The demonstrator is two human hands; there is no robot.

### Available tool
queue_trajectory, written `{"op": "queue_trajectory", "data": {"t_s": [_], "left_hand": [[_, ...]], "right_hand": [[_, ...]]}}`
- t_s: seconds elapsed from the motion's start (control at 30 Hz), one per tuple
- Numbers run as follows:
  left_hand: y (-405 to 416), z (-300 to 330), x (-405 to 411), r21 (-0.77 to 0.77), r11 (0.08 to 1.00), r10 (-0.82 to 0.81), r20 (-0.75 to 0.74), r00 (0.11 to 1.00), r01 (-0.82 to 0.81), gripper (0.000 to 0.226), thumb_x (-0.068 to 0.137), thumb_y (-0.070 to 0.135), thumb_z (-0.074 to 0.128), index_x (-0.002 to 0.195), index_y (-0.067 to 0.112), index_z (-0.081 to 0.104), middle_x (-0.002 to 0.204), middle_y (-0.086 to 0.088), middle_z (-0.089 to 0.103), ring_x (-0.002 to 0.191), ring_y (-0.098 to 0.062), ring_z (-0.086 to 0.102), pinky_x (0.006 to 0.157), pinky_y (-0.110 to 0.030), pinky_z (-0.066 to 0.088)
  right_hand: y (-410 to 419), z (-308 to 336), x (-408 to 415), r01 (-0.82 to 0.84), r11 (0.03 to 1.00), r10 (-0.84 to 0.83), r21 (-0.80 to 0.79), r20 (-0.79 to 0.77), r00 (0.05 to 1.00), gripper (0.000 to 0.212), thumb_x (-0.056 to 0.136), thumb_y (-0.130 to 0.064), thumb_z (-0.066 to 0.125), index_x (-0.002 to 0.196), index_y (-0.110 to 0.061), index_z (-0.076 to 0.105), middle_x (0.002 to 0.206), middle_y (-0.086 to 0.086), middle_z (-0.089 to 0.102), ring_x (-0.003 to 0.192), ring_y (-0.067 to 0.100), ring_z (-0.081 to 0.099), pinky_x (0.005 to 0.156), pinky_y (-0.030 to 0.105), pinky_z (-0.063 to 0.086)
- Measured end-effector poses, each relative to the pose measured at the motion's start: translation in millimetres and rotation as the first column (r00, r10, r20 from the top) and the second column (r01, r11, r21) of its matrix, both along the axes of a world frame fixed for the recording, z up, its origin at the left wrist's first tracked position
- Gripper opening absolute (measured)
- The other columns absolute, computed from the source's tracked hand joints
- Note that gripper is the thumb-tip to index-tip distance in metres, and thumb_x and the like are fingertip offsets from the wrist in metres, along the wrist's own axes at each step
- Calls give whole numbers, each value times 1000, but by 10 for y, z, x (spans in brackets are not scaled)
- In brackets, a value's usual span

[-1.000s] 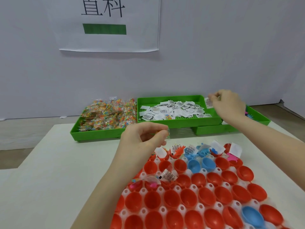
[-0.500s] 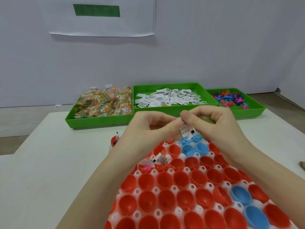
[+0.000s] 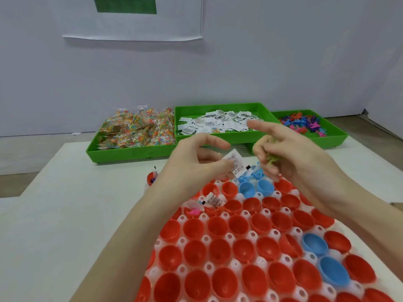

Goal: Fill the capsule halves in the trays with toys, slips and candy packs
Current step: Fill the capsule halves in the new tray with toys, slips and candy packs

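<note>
A white tray [image 3: 253, 236] of red and blue capsule halves [image 3: 218, 227] lies in front of me. My left hand [image 3: 196, 162] pinches a white printed slip [image 3: 236, 163] above the tray's far rows. My right hand [image 3: 290, 153] is beside it, its lower fingers curled round a small green toy [image 3: 272, 159], its index finger pointing left. One red half holds a slip [image 3: 214, 200] and another a pink toy [image 3: 194, 211]. Behind stand green trays of candy packs [image 3: 137, 129], slips [image 3: 218, 123] and toys [image 3: 303, 124].
A single red capsule half [image 3: 152, 178] sits on the white table [image 3: 76, 214] left of the tray. A grey wall with a paper sign [image 3: 133, 18] rises behind the green trays.
My hands have drawn apart. The slip they held together is now in my left hand alone, and my right hand has moved right with the green toy.
</note>
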State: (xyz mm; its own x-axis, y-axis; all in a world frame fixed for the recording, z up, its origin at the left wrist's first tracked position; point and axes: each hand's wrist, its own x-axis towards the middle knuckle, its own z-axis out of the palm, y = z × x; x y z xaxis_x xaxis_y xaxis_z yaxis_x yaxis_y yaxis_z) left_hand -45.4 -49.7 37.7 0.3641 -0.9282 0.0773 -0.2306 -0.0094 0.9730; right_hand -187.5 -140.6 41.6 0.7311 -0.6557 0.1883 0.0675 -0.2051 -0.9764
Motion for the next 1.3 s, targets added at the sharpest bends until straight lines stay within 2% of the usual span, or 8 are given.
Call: {"op": "queue_trajectory", "data": {"t_s": [0.17, 0.33, 0.43, 0.53, 0.77, 1.03, 1.17, 1.3], "left_hand": [[3, -6, 4, 9, 999, -37, 11, 999, 37, 25, 79, 2, 67, 91, 21, 57, 75, -5, 68, 68, -15, 67, 75, -28, 55], [10, 6, 10, -4, 998, -59, 53, 997, 60, 25, 78, 3, 68, 88, 24, 59, 82, -9, 70, 74, -20, 68, 79, -31, 56], [10, 2, 18, 0, 999, -51, 59, 997, 52, 25, 78, 4, 69, 88, 24, 60, 83, -8, 70, 79, -23, 69, 81, -33, 56], [6, -1, 21, 0, 998, -60, 61, 996, 61, 25, 78, 3, 69, 88, 24, 59, 82, -8, 69, 77, -22, 68, 80, -31, 56], [22, 7, 52, -10, 989, -148, 14, 989, 148, 29, 79, -4, 65, 95, 19, 58, 72, -1, 71, 64, -10, 66, 68, -22, 55], [-24, -85, 38, 59, 991, -122, -4, 993, 122, 54, 79, -10, 61, 119, 23, 46, 85, -4, 69, 66, -13, 65, 74, -26, 55], [-43, -164, 29, 113, 992, -61, 34, 998, 57, 59, 78, 1, 67, 124, 29, 42, 109, 0, 59, 74, -13, 64, 74, -28, 54], [-34, -178, 119, 151, 983, -130, 144, 981, 108, 42, 72, 15, 75, 104, 31, 53, 108, 7, 55, 91, -4, 61, 71, -18, 53]], "right_hand": [[79, 22, -61, 11, 988, -6, -153, 36, 999, 51, 70, -11, 61, 116, -27, 45, 79, -6, 73, 61, 3, 62, 60, 11, 48], [99, 7, -19, 186, 958, -180, -220, 47, 983, 37, 47, -23, 73, 83, -22, 62, 83, -6, 71, 57, 8, 66, 58, 13, 52], [104, 1, -11, 162, 958, -148, -235, 78, 986, 23, 62, -10, 70, 81, -24, 68, 75, -6, 72, 61, 4, 68, 59, 9, 50], [110, 9, -2, 120, 947, -114, -297, 41, 993, 33, 75, 8, 63, 83, -24, 68, 75, -9, 72, 65, 3, 68, 62, 8, 50], [127, -39, 72, 184, 858, -214, -479, -10, 977, 28, 74, -2, 71, 81, -30, 68, 74, -13, 68, 69, 6, 65, 64, 12, 51], [90, -190, 135, -38, 708, -188, -705, -240, 952, 20, 84, -7, 62, 99, -16, 70, 92, -11, 57, 73, 1, 56, 71, 6, 40], [39, -196, 109, -19, 799, -148, -600, -227, 963, 16, 79, -6, 67, 82, -21, 71, 73, -19, 65, 73, 0, 62, 65, 7, 45], [-21, -254, 75, -83, 851, -101, -519, -317, 943, 25, 80, -6, 67, 71, -30, 65, 65, -14, 67, 67, 2, 64, 62, 12, 48]]}}
